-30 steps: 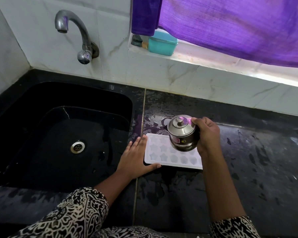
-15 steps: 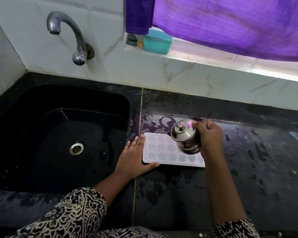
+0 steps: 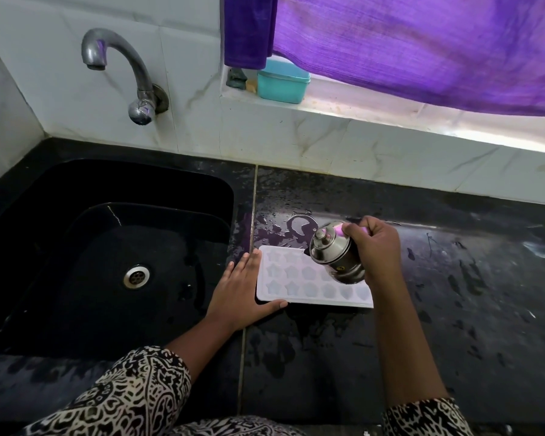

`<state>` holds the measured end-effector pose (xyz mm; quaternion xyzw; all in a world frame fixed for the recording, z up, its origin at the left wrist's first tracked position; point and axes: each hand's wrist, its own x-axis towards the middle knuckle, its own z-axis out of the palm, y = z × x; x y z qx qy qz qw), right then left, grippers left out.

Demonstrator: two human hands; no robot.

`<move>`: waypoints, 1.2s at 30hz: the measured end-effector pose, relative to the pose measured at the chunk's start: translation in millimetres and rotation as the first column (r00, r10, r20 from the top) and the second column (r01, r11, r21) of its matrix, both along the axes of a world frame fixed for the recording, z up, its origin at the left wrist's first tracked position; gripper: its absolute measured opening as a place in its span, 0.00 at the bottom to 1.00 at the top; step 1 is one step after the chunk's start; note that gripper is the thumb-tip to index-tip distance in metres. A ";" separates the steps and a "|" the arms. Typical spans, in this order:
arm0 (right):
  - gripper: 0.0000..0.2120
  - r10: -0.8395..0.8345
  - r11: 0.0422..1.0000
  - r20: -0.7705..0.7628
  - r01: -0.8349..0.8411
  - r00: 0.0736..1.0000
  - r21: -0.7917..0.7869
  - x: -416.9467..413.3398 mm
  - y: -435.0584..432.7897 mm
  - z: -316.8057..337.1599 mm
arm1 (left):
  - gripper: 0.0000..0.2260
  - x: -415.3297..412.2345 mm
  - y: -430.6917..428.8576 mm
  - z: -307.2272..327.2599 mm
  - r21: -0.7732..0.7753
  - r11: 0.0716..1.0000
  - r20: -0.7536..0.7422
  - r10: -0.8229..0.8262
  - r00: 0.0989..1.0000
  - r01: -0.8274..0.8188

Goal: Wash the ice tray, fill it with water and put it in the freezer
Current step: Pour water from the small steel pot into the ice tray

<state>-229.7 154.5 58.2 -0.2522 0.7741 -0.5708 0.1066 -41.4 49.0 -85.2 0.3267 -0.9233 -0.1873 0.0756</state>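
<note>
Head view. White tray (image 3: 283, 275), star-shaped cells, flat on wet black bench (image 3: 469, 303), just right of sink (image 3: 76, 247). Against its left edge: left grip (image 3: 236, 287), fingers straight and together, thumb along near edge. Above its far right cells: steel pot (image 3: 331, 253), lidded, tilted leftward, held in right grip (image 3: 376, 247), fingers curled round it. Over sink: curved metal tap (image 3: 123, 67). On sill (image 3: 359, 110): teal box (image 3: 283, 83), under purple curtain (image 3: 422, 42).

The head-worn wide-angle camera looks forward and steeply down, close above a wet black stone counter (image 3: 469, 325). The white tiled wall (image 3: 186, 58) runs across the frame's top, a black rectangular sink (image 3: 107, 184) fills the left, and a white star-celled plastic ice tray (image 3: 296, 278) lies near centre.
</note>
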 end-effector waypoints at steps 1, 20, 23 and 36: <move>0.19 -0.003 1.000 -0.005 0.003 1.000 0.005 -0.8 0.2 0.2 | 0.55 -0.1 0.0 -0.2 0.001 1.000 -0.003 0.000 1.000 0.000; 0.17 -0.001 0.999 -0.032 0.002 0.999 0.036 -2.1 0.9 5.7 | 0.55 -0.4 -0.2 -1.3 0.004 1.000 -0.015 -0.002 1.000 0.002; 0.17 0.001 1.000 -0.043 0.000 0.999 0.024 -2.6 1.2 6.3 | 0.55 -0.6 -0.1 -1.9 0.011 1.000 -0.026 -0.001 1.000 0.002; 0.17 0.029 1.000 -0.050 -0.028 0.998 0.006 -2.2 3.2 7.8 | 0.54 -0.4 0.2 -2.4 0.016 1.000 -0.038 0.000 0.999 0.001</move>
